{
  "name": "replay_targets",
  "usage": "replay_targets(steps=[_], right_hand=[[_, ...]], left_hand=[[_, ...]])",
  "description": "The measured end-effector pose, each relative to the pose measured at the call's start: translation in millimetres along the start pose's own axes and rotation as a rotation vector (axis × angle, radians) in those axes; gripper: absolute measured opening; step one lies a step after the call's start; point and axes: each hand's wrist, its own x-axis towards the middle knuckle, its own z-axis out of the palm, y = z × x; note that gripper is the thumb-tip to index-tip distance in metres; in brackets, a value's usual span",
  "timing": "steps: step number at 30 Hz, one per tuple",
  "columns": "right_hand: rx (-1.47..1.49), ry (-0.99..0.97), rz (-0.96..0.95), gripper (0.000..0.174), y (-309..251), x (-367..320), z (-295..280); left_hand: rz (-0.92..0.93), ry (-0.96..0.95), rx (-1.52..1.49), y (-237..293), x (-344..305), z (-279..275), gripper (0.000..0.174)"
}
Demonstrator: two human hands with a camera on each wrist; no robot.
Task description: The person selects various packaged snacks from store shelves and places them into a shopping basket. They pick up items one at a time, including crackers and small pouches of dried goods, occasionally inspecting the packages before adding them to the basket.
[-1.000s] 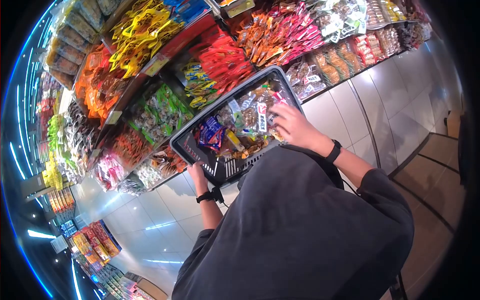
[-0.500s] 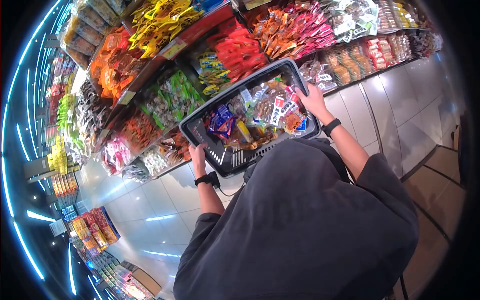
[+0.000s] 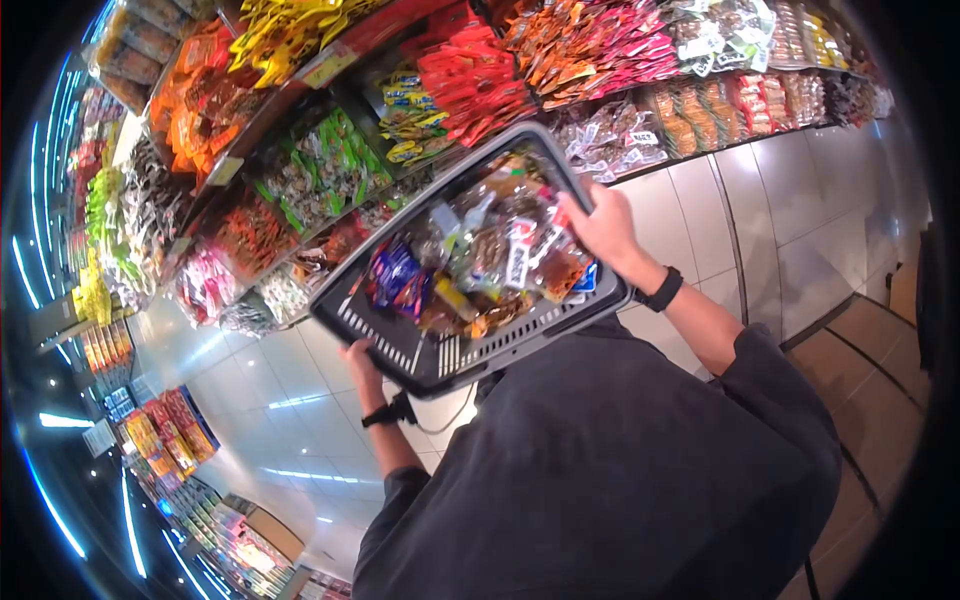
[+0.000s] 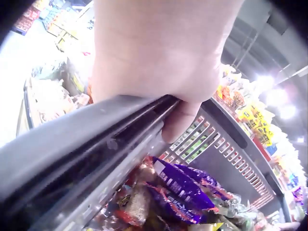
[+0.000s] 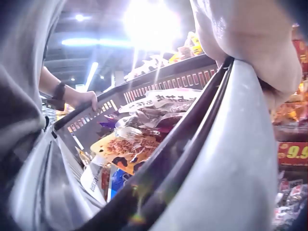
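Observation:
A dark grey shopping basket is held tilted before the person's body, its slotted walls showing. At its near left end the left hand grips the rim; in the left wrist view the thumb hooks over the inner side. The right hand grips the opposite end's rim, its fingers largely hidden behind the basket wall in the right wrist view. Inside lie purple snack packets, clear bags with white labels and a packet with an orange-brown food picture.
Shelf bins beyond the basket hold red packets, green-edged packets and yellow packets. Pale floor tiles run below. Boxed goods stand at the lower left, and brown panels lie at the right.
The right hand came out from over the packets in the basket and took hold of the right rim. Since then the basket has shifted left and lower in the head view. The left hand keeps its grip.

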Motion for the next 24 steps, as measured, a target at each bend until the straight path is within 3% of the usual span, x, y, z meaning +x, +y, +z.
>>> replay_targets(steps=[2,4,7,8,10,13,18,24], right_hand=[[0.02,-0.029,-0.14,0.037,4,-10,33],[-0.002,-0.066,-0.21,0.037,0,-21,39],[-0.059,-0.016,0.004,0.036,16,-36,36],[-0.049,0.012,-0.05,0.036,15,-39,37],[-0.093,-0.035,-0.044,0.037,10,-53,57],[-0.055,-0.166,-0.074,0.035,-3,-74,93],[0.101,-0.167,-0.128,0.034,-10,-113,145],[0.092,-0.076,-0.178,0.038,-15,-132,171]], left_hand=[[-0.026,-0.047,-0.076,7,-24,-17,0.032],[-0.107,-0.018,-0.056,-29,-2,-43,0.032],[-0.082,0.019,0.066,-32,-27,-24,0.021],[-0.06,0.012,0.085,-49,-21,-27,0.021],[-0.034,-0.031,0.041,-87,-11,-66,0.022],[-0.194,0.037,-0.042,-84,-29,-116,0.029],[-0.104,0.1,-0.012,-86,-39,-181,0.026],[0.035,0.059,0.04,-71,-19,-202,0.014]])
